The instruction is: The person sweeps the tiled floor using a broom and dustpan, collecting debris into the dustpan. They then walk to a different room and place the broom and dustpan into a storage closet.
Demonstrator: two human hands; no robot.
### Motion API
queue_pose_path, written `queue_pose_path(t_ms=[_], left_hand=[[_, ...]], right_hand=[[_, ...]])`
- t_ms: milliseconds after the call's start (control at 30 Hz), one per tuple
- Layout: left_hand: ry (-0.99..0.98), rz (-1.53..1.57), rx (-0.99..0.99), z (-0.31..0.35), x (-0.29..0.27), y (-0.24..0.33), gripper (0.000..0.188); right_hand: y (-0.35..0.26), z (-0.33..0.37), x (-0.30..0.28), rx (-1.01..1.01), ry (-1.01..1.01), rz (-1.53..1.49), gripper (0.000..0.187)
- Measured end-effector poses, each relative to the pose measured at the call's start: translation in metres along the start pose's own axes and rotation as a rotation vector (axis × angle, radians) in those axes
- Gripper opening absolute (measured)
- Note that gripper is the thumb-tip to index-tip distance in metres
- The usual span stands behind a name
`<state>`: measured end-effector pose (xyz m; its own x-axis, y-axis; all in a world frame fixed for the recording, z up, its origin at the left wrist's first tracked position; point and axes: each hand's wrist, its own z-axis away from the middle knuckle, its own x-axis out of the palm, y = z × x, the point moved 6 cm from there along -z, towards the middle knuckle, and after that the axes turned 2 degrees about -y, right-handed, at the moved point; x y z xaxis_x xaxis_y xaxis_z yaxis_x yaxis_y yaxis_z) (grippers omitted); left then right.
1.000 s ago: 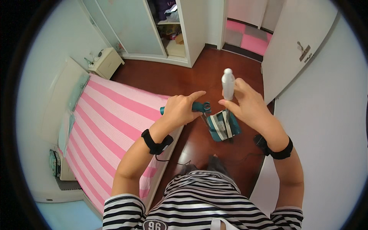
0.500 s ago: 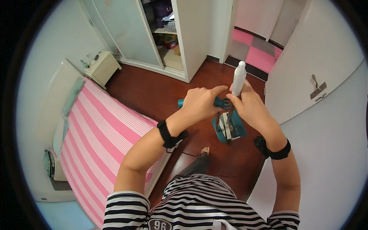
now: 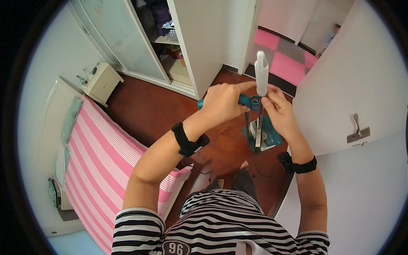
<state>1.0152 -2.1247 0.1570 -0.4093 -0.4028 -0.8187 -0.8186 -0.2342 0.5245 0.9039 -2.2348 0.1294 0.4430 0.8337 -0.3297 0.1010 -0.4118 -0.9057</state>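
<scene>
My left hand (image 3: 223,102) is closed around the teal handle (image 3: 244,100) of a dustpan. A teal ring clip at that handle's end sits at the pole of a broom. The broom's white grip (image 3: 261,74) stands up above the clip, with a hanging hole near its top. My right hand (image 3: 279,112) is at the lower end of the white grip, thumb and curled fingers against it. Lower down, the teal dustpan (image 3: 272,129) hangs over the floor with the broom's pale bristle head (image 3: 265,143) in it.
A bed (image 3: 114,157) with a pink striped cover lies at left, a nightstand (image 3: 102,83) beyond. A wardrobe (image 3: 202,42) stands half open ahead. A white door (image 3: 340,97) stands at right; past the doorway are pink and grey mats (image 3: 287,63) and a blurred person (image 3: 329,40). Thin cables (image 3: 263,170) lie near my feet.
My right hand has slid lower on the white grip and loosened somewhat. The dustpan has shifted right in view. My feet have moved, and a person has appeared beyond the doorway.
</scene>
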Motion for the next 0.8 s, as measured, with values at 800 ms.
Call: queue_pose_path(t_ms=[800], left_hand=[[-0.008, -0.017, -0.265, -0.34, 0.045, -0.054, 0.058]], right_hand=[[0.194, -0.269, -0.132, -0.272, 0.464, 0.094, 0.106]])
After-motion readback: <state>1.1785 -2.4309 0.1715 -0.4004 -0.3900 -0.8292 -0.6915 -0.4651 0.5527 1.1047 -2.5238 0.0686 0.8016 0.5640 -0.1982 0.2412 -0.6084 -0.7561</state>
